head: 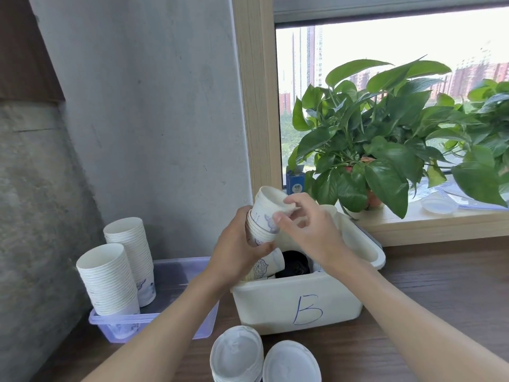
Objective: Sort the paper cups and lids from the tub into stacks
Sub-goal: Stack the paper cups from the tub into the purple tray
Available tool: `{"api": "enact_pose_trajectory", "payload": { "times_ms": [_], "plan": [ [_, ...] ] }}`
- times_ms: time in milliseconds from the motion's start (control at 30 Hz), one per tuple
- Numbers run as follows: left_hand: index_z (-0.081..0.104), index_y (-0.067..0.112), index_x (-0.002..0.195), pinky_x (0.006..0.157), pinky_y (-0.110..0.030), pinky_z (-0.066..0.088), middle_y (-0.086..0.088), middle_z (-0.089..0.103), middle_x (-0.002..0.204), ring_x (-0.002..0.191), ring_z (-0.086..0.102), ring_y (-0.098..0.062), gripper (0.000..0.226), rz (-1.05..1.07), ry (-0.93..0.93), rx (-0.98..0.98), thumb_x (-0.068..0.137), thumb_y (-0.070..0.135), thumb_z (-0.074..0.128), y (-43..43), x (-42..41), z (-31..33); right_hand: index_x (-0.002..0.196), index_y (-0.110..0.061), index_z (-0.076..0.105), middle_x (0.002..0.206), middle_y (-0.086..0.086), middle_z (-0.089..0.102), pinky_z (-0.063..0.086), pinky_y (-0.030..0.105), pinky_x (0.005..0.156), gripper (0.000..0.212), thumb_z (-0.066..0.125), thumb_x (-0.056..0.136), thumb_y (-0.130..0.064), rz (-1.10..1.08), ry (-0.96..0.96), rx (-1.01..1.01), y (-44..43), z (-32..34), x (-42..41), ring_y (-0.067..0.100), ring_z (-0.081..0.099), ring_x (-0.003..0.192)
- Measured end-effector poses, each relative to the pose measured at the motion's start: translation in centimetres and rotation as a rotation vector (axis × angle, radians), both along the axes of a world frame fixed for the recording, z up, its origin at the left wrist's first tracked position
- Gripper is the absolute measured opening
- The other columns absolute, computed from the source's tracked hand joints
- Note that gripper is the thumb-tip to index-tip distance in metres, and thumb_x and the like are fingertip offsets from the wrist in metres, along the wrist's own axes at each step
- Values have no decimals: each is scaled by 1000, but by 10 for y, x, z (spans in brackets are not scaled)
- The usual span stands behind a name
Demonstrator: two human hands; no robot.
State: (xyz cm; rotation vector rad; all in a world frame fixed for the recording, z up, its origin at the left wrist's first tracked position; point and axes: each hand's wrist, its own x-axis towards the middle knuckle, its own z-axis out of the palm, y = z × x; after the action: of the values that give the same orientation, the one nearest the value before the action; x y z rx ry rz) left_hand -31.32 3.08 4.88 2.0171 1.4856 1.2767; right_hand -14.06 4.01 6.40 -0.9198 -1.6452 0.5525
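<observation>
Above the white tub (297, 307) marked with a blue "B", my left hand (239, 252) grips a short stack of nested white paper cups (264, 216) with blue print, tilted to the right. My right hand (305, 227) pinches the rim of the top cup of that stack. Inside the tub lie another printed cup (268, 264) on its side and a black object (296, 264). Two tall stacks of cups (110, 279) (132, 244) stand in a clear plastic tray (176, 274) at the left. Two stacks of white lids (237, 354) (292, 362) sit at the front.
A grey concrete wall rises behind the tray. A potted leafy plant (380, 139) stands on the window sill behind the tub, with a blue box (294, 180) and a clear plastic lid (439, 205) beside it. The brown wooden tabletop (440, 293) extends to the right.
</observation>
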Motion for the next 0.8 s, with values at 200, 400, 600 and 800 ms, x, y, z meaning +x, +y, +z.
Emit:
{"api": "enact_pose_trajectory", "payload": {
  "times_ms": [200, 400, 600, 800],
  "plan": [
    [26, 55, 136, 82, -43, 57, 13, 61, 109, 91, 62, -17, 91, -53, 9, 19, 74, 22, 84, -3, 0, 2, 121, -22, 59, 109, -15, 63, 48, 21, 82, 31, 61, 92, -31, -31, -58, -12, -3, 3, 0, -3, 59, 98],
    [33, 56, 130, 73, -38, 54, 14, 60, 101, 74, 57, -12, 83, -61, 46, 32, 74, 22, 85, -1, -1, 0, 128, -21, 55, 120, -10, 61, 48, 18, 83, 35, 58, 94, -28, -1, -137, -32, -2, 2, -2, 4, 60, 102],
    [31, 56, 133, 95, -38, 50, 16, 55, 122, 108, 54, -13, 84, -42, 84, 55, 74, 28, 84, 2, -2, -2, 139, -25, 46, 123, -10, 57, 43, 23, 81, 47, 57, 93, -30, -218, -343, -57, 10, 2, 36, 3, 50, 83],
    [31, 52, 135, 94, -32, 49, 20, 53, 121, 107, 53, -11, 84, -61, 101, 63, 75, 26, 84, 5, -4, -4, 135, -20, 50, 133, 0, 56, 50, 37, 87, 47, 61, 90, -18, -314, -494, -249, 26, -8, 48, 20, 58, 100]
  ]
}}
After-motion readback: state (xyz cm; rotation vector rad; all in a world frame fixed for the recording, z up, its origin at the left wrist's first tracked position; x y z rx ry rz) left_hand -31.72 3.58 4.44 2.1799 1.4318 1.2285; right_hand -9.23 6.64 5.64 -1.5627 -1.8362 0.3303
